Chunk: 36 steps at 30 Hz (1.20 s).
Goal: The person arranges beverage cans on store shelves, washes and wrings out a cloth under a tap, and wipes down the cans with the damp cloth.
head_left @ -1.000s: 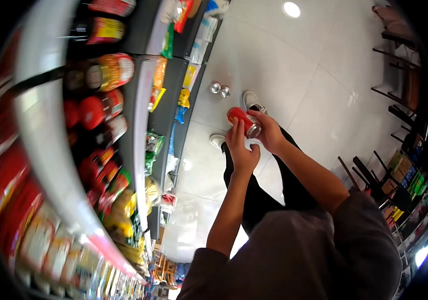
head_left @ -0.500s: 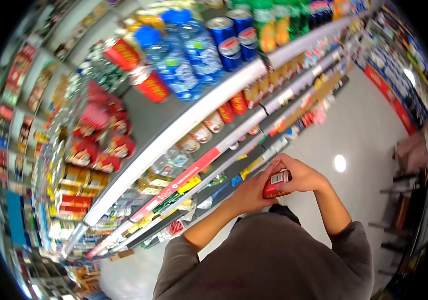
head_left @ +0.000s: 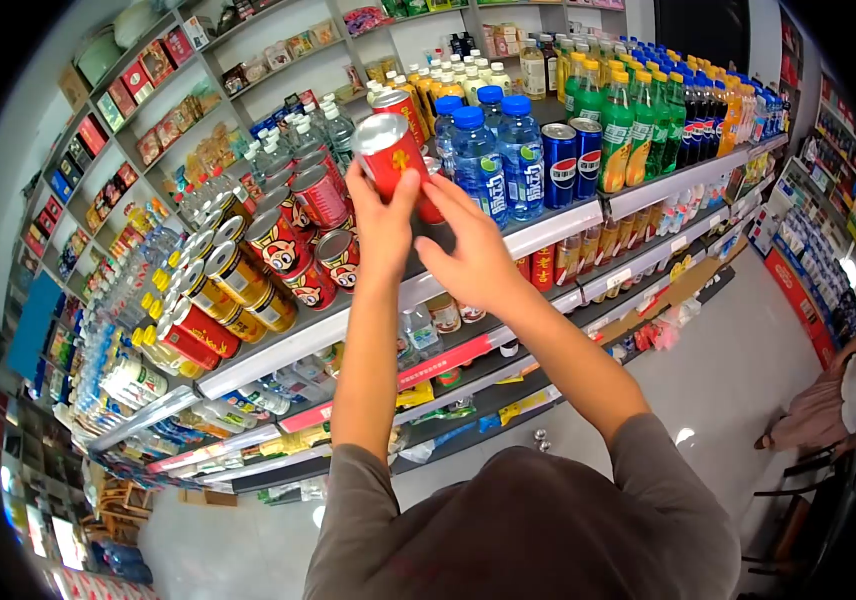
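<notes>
Though unclear below, can [head_left: 388,158] in left grip [head_left: 382,225]

There are two hands [head_left: 385,228], two blue cans [head_left: 559,172] and three large blue-capped bottles [head_left: 522,172].

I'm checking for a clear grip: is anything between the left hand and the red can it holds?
Nothing visible: the left hand grasps the red can directly, with its fingers against the can's side.
</notes>
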### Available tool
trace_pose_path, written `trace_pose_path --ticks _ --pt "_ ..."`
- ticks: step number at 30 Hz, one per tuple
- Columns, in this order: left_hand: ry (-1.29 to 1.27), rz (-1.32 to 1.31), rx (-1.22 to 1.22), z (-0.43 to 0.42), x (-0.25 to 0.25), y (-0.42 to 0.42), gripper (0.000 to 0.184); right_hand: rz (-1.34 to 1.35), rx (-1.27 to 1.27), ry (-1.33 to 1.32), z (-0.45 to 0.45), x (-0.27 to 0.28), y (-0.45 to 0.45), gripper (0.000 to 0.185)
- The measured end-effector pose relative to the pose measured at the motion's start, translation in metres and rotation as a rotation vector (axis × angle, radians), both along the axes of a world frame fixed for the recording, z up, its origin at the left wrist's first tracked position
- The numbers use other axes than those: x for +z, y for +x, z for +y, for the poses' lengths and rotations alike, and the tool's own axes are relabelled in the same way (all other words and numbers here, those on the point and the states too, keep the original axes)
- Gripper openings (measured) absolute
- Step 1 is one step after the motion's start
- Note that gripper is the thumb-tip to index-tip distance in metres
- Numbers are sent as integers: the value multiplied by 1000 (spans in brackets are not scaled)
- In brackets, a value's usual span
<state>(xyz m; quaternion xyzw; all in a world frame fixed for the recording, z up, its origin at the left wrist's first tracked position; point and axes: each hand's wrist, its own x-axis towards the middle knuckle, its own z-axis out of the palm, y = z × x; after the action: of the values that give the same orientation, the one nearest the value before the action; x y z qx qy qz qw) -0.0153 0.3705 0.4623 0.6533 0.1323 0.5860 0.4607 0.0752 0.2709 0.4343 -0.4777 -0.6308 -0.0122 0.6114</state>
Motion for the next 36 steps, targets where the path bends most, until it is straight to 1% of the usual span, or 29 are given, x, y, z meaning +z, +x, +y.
trace_pose_path --ticks 1,2,4,5,6,7,8,10,11,13,14,15,16,18,21,24,30,32,36 --pt "24 -24 -26 16 5 6 72 22 -45 29 18 -2 -3 64" --pt "6 12 -21 28 10 9 66 42 -89 61 34 -5 -4 65" --pt "-21 4 -53 60 10 22 59 64 -141 34 55 -4 -2 67" --pt "-3 27 -22 73 7 28 55 75 -165 18 63 -4 -2 68" --pt "13 50 11 83 4 33 51 80 -143 21 68 -3 -1 69" --pt "41 39 -3 93 1 37 43 85 -121 25 72 -2 -1 71" --pt "45 71 36 94 2 39 40 88 -101 30 77 -1 0 73" --pt "50 135 111 94 1 40 34 132 -126 34 84 -4 2 71" --pt "63 93 127 91 0 43 32 137 -125 38 86 -4 3 71" --pt "75 102 143 117 -16 49 37 130 -145 43 95 -9 6 70" --pt "79 107 151 114 -11 50 39 124 -155 45 98 -11 7 70" --pt "164 207 401 109 -9 50 57 120 -166 45 100 -13 9 70" --pt "99 251 324 105 -7 48 61 116 -178 45 103 -15 10 70" --pt "46 222 240 104 -6 49 64 138 -156 45 103 -14 12 70" --pt "-19 112 142 118 -15 56 68 146 -148 47 102 -14 12 70" --pt "58 89 258 131 -23 63 70 131 -153 60 99 -13 13 71" --pt "36 131 219 124 -22 61 70 138 -115 8 88 -9 15 72" --pt "43 119 193 121 -20 62 67 117 -110 -10 87 -11 16 74" --pt "-1 85 119 108 -19 56 66 119 -103 23 71 -26 8 63"
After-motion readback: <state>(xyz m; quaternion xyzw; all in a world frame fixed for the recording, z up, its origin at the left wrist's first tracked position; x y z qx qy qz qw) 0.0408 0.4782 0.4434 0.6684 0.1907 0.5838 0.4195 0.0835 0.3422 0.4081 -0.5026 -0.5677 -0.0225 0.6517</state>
